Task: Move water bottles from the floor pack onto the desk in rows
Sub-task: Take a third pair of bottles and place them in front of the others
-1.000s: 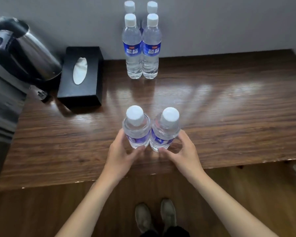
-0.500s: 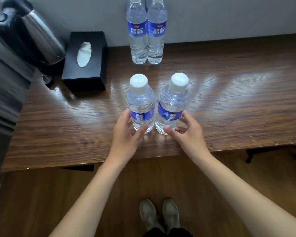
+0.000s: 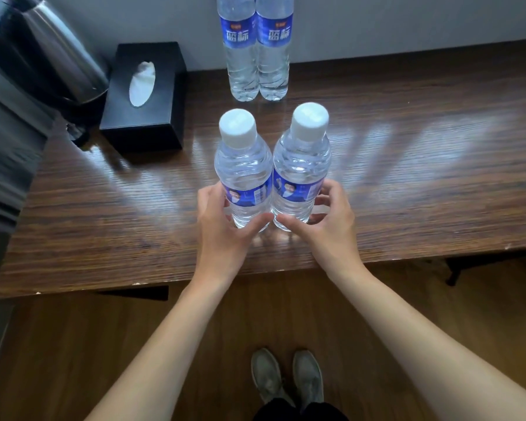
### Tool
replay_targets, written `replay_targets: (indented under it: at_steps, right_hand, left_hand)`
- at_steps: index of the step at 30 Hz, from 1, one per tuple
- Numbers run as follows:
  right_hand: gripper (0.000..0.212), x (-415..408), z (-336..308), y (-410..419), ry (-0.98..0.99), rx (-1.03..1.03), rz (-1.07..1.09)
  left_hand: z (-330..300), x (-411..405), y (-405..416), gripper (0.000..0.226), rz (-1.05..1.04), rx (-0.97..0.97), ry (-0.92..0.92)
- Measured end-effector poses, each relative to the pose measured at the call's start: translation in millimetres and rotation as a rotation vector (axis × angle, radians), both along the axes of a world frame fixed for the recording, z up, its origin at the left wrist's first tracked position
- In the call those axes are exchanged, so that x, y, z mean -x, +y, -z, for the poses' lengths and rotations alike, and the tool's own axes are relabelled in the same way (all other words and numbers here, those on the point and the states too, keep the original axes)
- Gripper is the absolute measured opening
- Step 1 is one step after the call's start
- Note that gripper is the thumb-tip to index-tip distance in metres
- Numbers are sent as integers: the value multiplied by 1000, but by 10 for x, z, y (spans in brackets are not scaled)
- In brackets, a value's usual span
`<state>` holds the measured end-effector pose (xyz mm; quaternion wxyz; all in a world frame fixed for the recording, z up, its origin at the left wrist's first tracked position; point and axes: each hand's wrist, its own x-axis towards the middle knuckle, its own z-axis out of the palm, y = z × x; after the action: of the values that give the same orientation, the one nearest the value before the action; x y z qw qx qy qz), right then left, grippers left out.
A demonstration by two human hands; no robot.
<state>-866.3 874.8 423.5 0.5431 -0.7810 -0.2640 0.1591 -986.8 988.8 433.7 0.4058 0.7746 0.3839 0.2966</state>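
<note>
We have two clear, ribbed plastic bottles standing upright and touching on the dark, glossy wood-grain surface (image 3: pixel 407 177). Our left hand (image 3: pixel 222 226) curls around the lower part of the left bottle (image 3: pixel 243 174), thumb across its front and fingers behind it. Our right hand (image 3: pixel 322 220) wraps the right bottle (image 3: pixel 301 168) the same way, fingers showing past its far side. Each bottle has a round white screw cap and a blue wrap label.

Further back, two more bottles (image 3: pixel 257 56) of the same kind stand side by side against the grey wall, their tops cut off by the frame edge. To their left lies a matte black rectangular tissue box (image 3: pixel 164 117) with a white tissue in its oval slot, and beside that a brushed steel kettle (image 3: pixel 58 56) with a black handle.

Against half a second ago, our pair has moved further onto the surface, closer to the rear pair, and the two bottles now press together where a slight gap showed. Our thumbs have come nearly tip to tip. A second ago they stood near the front edge.
</note>
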Motion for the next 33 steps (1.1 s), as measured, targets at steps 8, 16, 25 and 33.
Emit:
replay_targets:
  at_steps: [8, 16, 25, 33]
  right_hand:
    - [77, -43, 22, -13, -92, 42, -76]
    - [61, -61, 10, -67, 8, -84, -179]
    - [69, -84, 35, 8, -103, -28, -80]
    - [72, -111, 19, 77, -108, 69, -94]
  left_hand:
    - [-55, 41, -97, 58, 149, 182, -141]
    - [7, 112, -63, 53, 100, 240, -189]
    - [15, 38, -42, 62, -19, 90, -113]
    - [8, -10, -56, 58, -6, 39, -42]
